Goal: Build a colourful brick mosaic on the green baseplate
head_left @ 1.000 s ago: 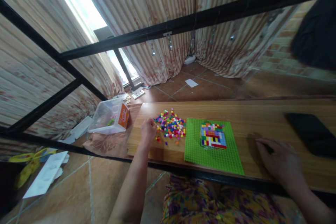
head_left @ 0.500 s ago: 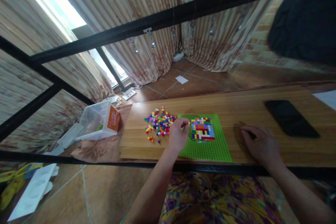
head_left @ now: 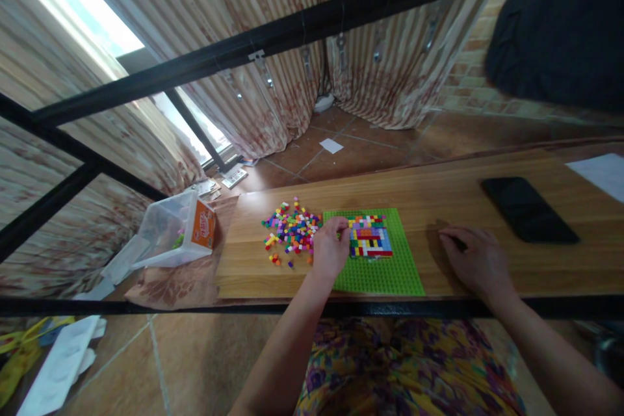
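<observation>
A green studded baseplate [head_left: 375, 281] lies on the wooden table, with a block of multicoloured toy bricks [head_left: 371, 236] built up on its upper part. My left hand [head_left: 331, 250] reaches over the plate's left side. Its thumb and index finger are pinched at the left edge of the built bricks, on a small toy brick mostly hidden by the fingertips. To the left lies a loose heap of small toy bricks [head_left: 294, 227], close to the hand. My right hand [head_left: 478, 263] rests on the tabletop right of the plate, fingers curled in, with nothing seen in it.
A black phone-like slab [head_left: 529, 209] lies on the table [head_left: 439, 195] at the right, and white paper [head_left: 602, 172] at the far right corner. A clear plastic bin [head_left: 168, 227] with an orange label stands left of the table. A black metal bar [head_left: 234, 45] crosses beyond it.
The whole view has shifted slightly, so the table's things sit a little further left. My left hand stays pinched at the bricks' left edge; my right hand keeps its resting pose.
</observation>
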Demonstrator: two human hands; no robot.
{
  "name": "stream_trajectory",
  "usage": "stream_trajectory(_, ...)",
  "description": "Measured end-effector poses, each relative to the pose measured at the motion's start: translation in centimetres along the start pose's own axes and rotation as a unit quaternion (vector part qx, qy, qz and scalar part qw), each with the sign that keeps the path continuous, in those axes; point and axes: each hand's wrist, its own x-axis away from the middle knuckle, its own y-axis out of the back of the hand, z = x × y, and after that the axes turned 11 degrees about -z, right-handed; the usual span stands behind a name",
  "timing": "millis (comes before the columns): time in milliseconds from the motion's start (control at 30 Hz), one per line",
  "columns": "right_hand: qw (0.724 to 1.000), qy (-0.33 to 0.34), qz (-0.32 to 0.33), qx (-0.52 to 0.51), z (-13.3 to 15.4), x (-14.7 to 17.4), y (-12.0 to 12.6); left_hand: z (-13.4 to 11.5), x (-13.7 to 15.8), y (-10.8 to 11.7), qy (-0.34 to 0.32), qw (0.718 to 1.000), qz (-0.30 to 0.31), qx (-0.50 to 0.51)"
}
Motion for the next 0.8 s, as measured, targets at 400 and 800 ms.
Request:
stream_trajectory(400,1.0,-0.004,0.009,0.001,0.0,0.0,-0.1,0.5,-0.3,0.5,0.059,0.994,-0.002,0.092)
stream_trajectory(800,1.0,-0.007,0.007,-0.011,0.3,-0.2,0.1,-0.3,-2.0,-1.0,0.124,0.983,0.03,0.13)
